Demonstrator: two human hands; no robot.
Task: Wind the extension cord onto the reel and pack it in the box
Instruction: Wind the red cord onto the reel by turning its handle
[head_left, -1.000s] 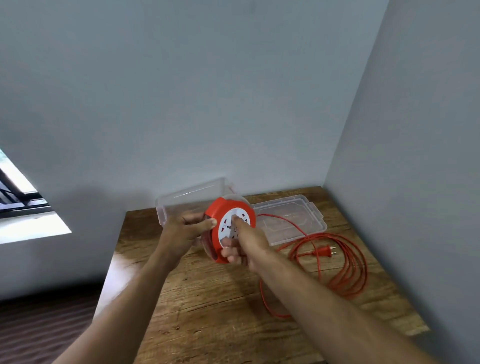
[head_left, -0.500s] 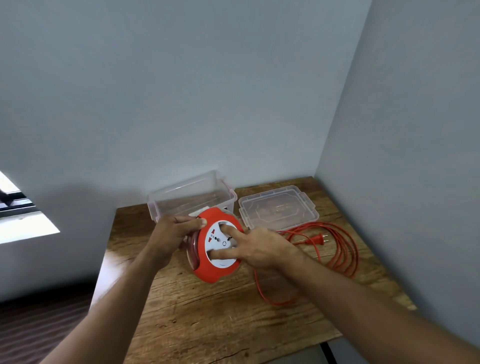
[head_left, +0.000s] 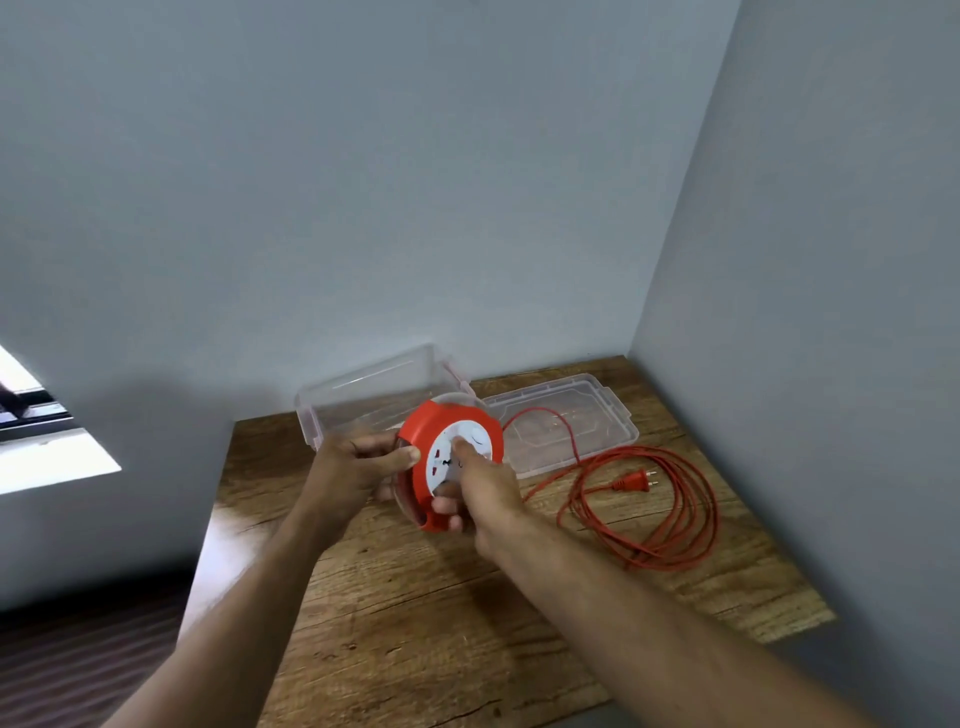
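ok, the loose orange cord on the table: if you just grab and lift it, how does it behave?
Probably floppy: the cord lies in slack, uneven loops on the table, so lifting one strand would likely let the rest sag and tangle. It looks thin, so likely light. The plug is its only stiff-looking part and may swing.

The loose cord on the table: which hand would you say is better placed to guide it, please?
Probably the right hand: the cord lies coiled on its side, while the left hand grips the reel.
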